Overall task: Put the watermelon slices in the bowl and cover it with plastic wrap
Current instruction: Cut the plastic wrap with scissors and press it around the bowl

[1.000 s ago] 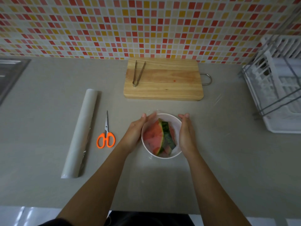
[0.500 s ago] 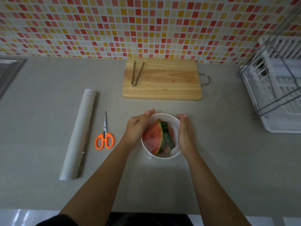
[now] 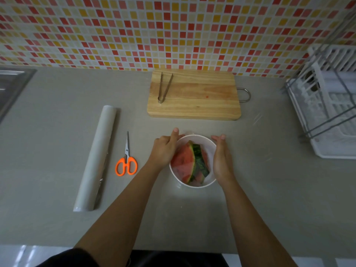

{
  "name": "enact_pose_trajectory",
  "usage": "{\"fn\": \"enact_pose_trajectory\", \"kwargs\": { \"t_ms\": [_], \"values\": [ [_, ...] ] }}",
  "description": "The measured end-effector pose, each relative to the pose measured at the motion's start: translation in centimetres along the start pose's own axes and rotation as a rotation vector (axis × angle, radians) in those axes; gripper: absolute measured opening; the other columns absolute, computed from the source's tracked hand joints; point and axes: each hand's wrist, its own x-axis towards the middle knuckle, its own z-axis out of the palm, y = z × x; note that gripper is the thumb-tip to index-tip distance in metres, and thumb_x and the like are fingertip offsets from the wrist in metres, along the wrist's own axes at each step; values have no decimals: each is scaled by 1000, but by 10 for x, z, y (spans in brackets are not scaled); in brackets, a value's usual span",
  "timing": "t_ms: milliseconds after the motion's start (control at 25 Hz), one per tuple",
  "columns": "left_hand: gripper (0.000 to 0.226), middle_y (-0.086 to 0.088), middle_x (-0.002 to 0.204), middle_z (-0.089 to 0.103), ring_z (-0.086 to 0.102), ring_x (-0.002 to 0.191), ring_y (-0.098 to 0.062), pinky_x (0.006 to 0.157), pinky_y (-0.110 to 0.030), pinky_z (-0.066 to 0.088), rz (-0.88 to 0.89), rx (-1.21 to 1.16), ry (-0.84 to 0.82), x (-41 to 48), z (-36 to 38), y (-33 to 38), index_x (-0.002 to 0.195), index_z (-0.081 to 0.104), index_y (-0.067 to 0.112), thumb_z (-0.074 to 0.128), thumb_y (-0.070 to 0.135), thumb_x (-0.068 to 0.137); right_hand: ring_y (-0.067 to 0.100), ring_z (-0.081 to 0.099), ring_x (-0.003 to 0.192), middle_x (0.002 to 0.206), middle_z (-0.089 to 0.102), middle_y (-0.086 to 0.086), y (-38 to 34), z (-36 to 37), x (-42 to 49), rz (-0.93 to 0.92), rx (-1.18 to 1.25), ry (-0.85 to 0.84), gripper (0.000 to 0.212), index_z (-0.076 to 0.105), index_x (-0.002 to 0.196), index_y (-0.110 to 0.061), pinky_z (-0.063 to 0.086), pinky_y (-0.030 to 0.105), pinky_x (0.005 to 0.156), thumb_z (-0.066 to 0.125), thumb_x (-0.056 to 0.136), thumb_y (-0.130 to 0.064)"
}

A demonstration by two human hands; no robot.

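Observation:
A white bowl stands on the grey counter in front of me, holding watermelon slices with red flesh and green rind. A thin clear plastic wrap lies over the bowl, and its faint edges show past the rim. My left hand curls against the bowl's left side, thumb and index finger at the far-left rim. My right hand lies flat against the bowl's right side, fingers together and pointing away from me. The bowl's side walls are hidden by both hands.
The plastic wrap roll lies lengthwise at the left, with orange-handled scissors beside it. A wooden cutting board with metal tongs sits behind the bowl. A white dish rack stands at the right and a sink at far left.
My left hand has shifted slightly along the bowl's left rim, its fingers curling more. My right hand stays against the right side. The bowl has not moved.

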Motion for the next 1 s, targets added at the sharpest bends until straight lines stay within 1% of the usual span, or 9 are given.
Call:
{"fn": "enact_pose_trajectory", "kwargs": {
  "t_ms": [120, 280, 320, 440, 560, 720, 840, 920, 1000],
  "values": [
    [69, -16, 89, 70, 61, 91, -29, 85, -34, 43, -24, 95, 13, -1, 2, -1, 96, 77, 19, 21, 59, 96, 10, 57, 91, 95, 60, -12, -2, 1, -1, -8, 14, 26, 66, 59, 102, -40, 40, 27, 78, 15, 71, -79],
    [85, -12, 70, 62, 61, 83, -33, 76, -34, 39, -21, 79, -29, -6, 4, 0, 61, 65, 15, 4, 65, 91, 7, 61, 83, 88, 65, -10, -4, 0, -3, 6, 50, 37, 56, 62, 79, -39, 43, 23, 68, 18, 75, -73],
    [88, -13, 72, 64, 61, 83, -30, 75, -34, 40, -25, 62, -33, -6, 3, 0, 63, 66, 15, 1, 67, 90, 9, 62, 83, 88, 67, -8, -4, 1, -3, 7, 58, 37, 55, 62, 78, -39, 44, 24, 68, 18, 77, -72],
    [101, -14, 89, 71, 64, 87, -23, 83, -34, 48, -55, -14, -79, -8, 3, -2, 90, 76, 18, -6, 76, 80, 12, 63, 82, 89, 68, -2, -3, 1, -3, 3, 72, 51, 55, 62, 81, -36, 46, 26, 68, 18, 83, -68],
    [109, -22, 87, 67, 63, 89, -32, 90, -48, 50, -25, -32, -100, -7, 3, -1, 87, 70, 4, -10, 77, 77, 12, 64, 80, 82, 68, -7, -2, 2, -3, 7, 95, 93, 57, 64, 78, -33, 44, 25, 64, 18, 86, -67],
    [106, -24, 103, 63, 54, 110, -43, 100, -59, 39, -55, 32, -65, -3, 2, -5, 91, 66, 9, -9, 82, 72, 17, 67, 82, 82, 72, -3, -1, -1, 0, 25, 97, 49, 69, 71, 79, -32, 50, 32, 76, 13, 84, -70],
    [88, -9, 108, 72, 62, 109, -30, 104, -50, 42, -100, -192, -109, 0, 1, -13, 104, 73, 26, -2, 68, 89, 20, 67, 85, 84, 73, 0, 0, -3, 0, 45, 94, 30, 74, 72, 81, -31, 51, 35, 82, 11, 81, -72],
    [70, -8, 108, 73, 64, 108, -28, 104, -47, 43, -249, -366, 18, 6, -6, -16, 95, 75, 25, 12, 57, 97, 18, 67, 84, 82, 73, -5, 1, -6, 0, 39, 126, 75, 68, 71, 75, -36, 51, 33, 80, 13, 81, -71],
    [56, -4, 103, 70, 61, 109, -28, 104, -44, 41, -298, -409, 259, 14, -14, -17, 85, 71, 26, 21, 49, 99, 16, 67, 88, 85, 71, -11, 3, -8, 0, 25, 184, 116, 60, 69, 77, -37, 50, 31, 78, 18, 83, -68]
  ]
}}
